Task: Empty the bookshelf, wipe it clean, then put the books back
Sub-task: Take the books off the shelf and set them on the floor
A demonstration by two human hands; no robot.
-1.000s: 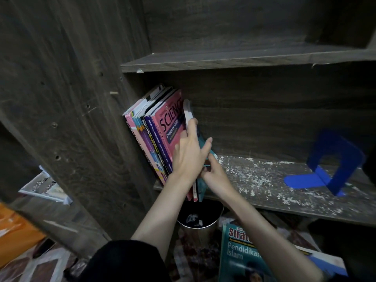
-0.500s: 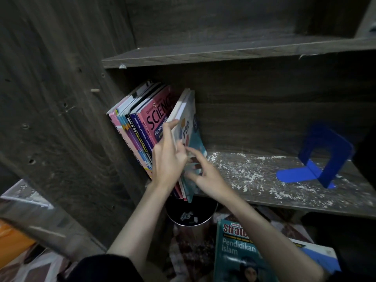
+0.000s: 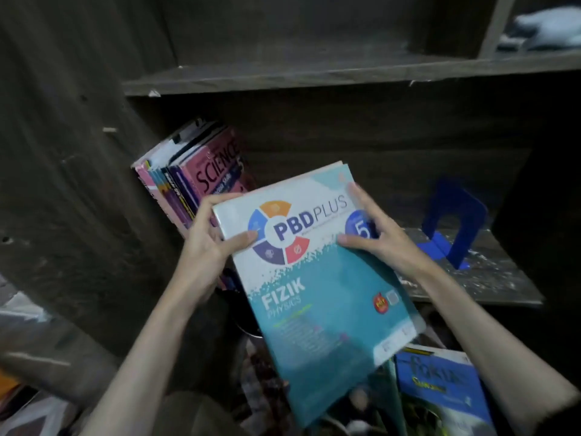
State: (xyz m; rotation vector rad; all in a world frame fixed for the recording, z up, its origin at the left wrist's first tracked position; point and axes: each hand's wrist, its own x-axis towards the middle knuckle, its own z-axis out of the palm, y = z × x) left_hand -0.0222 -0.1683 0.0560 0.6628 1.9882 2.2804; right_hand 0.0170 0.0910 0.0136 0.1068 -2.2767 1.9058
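Bookshelf, dark weathered wood [image 3: 314, 73]: two boards show, and the lower board [image 3: 490, 278] is flecked with pale patches.
Workbook, teal and white, printed "PBD PLUS" and "FIZIK" [image 3: 317, 278]: off the shelf, held in the air before the lower board's front edge. It is tilted, cover up, with its top end towards the shelf.
Left hand [image 3: 207, 243]: clamped on the workbook's upper left edge, thumb on the cover, fingers curled behind.
Right hand [image 3: 377, 240]: clamped on the upper right edge, thumb flat on the cover.
Row of books, pink "SCIENCE" cover outermost [image 3: 201, 180]: stands at the lower board's left end, leaning left against the side wall.
Bookend, blue metal [image 3: 452, 221]: upright near the lower board's right end, well apart from the row.
Blue book with yellow lettering [image 3: 440, 391]: lies below the lower board, partly under the workbook's bottom corner.
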